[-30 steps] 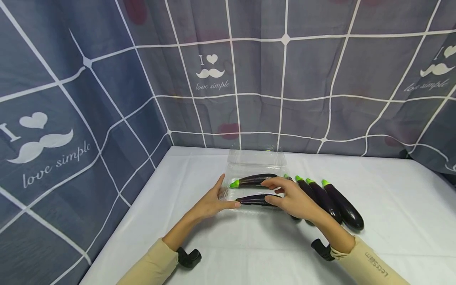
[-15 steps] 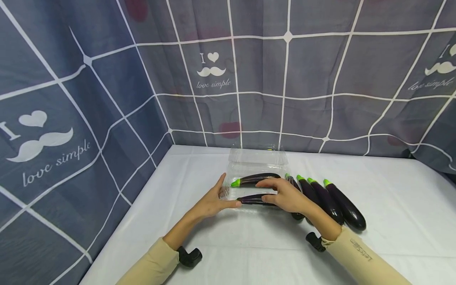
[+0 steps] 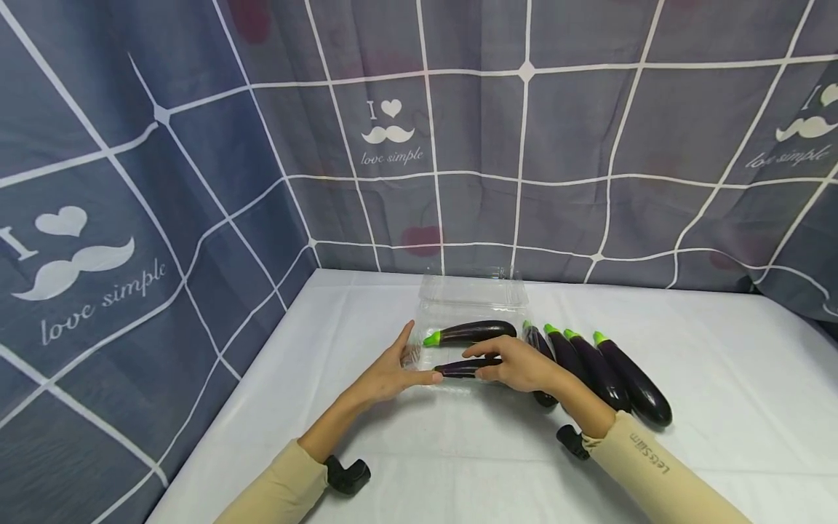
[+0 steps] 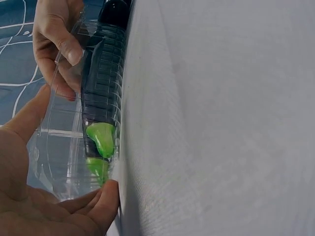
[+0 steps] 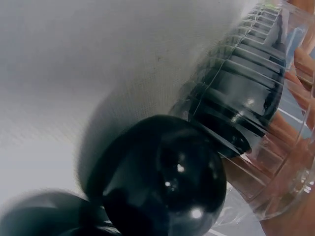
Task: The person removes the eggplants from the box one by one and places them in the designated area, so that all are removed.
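Observation:
A clear plastic container lies lengthwise on the white table with its lid folded open at the back. Two dark eggplants rest inside, a far eggplant and a near eggplant, their green stems to the left. My left hand holds the container's left end, thumb along the near rim and fingers round the end wall. Over the right part of the near eggplant, my right hand has its fingers relaxed and spread, thumb at the near rim. Ribbed plastic overlays the near eggplant in the left wrist view.
Just right of the container, several eggplants lie side by side, stems pointing away. The rounded end of one eggplant bulges close to the right wrist camera. A grey patterned curtain hangs behind the table and along its left side.
My right hand has slid left along the near eggplant, uncovering more of the far eggplant and of those at the right. The left hand and the container have stayed in place.

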The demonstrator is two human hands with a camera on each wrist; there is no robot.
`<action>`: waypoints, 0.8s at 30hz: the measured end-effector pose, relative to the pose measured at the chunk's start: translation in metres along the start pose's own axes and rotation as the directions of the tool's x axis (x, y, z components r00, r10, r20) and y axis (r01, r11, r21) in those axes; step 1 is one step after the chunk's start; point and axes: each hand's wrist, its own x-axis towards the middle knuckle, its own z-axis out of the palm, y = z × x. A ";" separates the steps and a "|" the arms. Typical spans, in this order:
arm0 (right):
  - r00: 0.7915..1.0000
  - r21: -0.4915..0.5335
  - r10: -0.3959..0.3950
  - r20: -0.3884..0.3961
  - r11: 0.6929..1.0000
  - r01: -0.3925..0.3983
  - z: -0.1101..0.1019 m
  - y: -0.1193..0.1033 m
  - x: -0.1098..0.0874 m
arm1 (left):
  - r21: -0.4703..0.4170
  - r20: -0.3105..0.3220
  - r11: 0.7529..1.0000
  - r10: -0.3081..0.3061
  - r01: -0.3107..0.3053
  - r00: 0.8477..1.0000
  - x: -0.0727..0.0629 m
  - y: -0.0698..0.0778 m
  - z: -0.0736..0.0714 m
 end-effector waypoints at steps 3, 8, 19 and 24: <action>1.000 -0.019 0.015 0.014 1.000 -0.015 0.000 0.000 0.001 | 0.001 0.002 1.000 -0.004 0.004 1.000 0.001 -0.001 0.001; 0.999 -0.060 0.023 0.032 0.998 -0.021 0.000 -0.002 0.003 | -0.003 0.002 1.000 -0.002 0.002 1.000 0.001 0.000 0.001; 0.999 -0.113 0.024 0.031 0.993 -0.020 -0.001 -0.001 0.002 | 0.022 -0.001 1.000 0.005 -0.005 1.000 0.000 0.003 0.000; 0.999 -0.130 0.015 0.029 0.992 -0.011 0.001 -0.001 0.002 | 0.016 -0.001 1.000 0.000 0.000 1.000 0.001 0.000 0.000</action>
